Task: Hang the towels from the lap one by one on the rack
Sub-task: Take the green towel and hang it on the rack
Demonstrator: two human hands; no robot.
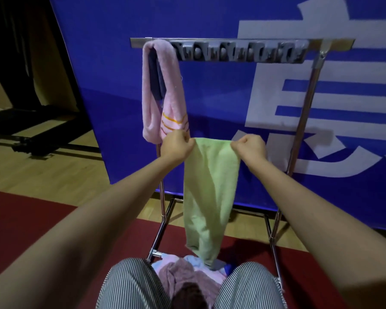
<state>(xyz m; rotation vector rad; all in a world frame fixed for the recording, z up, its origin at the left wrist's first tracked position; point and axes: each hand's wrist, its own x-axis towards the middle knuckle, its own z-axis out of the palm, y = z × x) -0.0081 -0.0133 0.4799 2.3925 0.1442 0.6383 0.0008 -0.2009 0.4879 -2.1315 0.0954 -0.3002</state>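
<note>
Both grips are clenched on cloth: left grip (176, 145) pinches one top corner of the green towel (210, 186) and right grip (250, 146) pinches the other. Its upper edge is stretched between them and the rest hangs straight down until its tail reaches the pile of towels (187, 272) on the lap, between the striped trousers (129, 284). I hold it in front of the rack (162, 197), well below the top rail (232, 41). From the way it drapes and creases along its length, I judge it light, soft and limp, with nothing stiff in it. It will sag wherever I leave it unsupported, and the nap looks grippy rather than slippery, so corner pinches should be enough. The corners are the right hold, since they spread the edge for laying over the rail. A pink towel (163, 97) with orange stripes already hangs at the rail's left end. Left grip sits just beside its lower hem, so I would mind snagging it on the way up. To the right of it the rail carries no towel as far as the right post (308, 103), with a grey row of clips (239, 53) beneath; that is my open room. The blue banner (112, 63) stands close behind, so I expect little depth for the far half to drop. The tail may drag a lap towel along as I lift.
</note>
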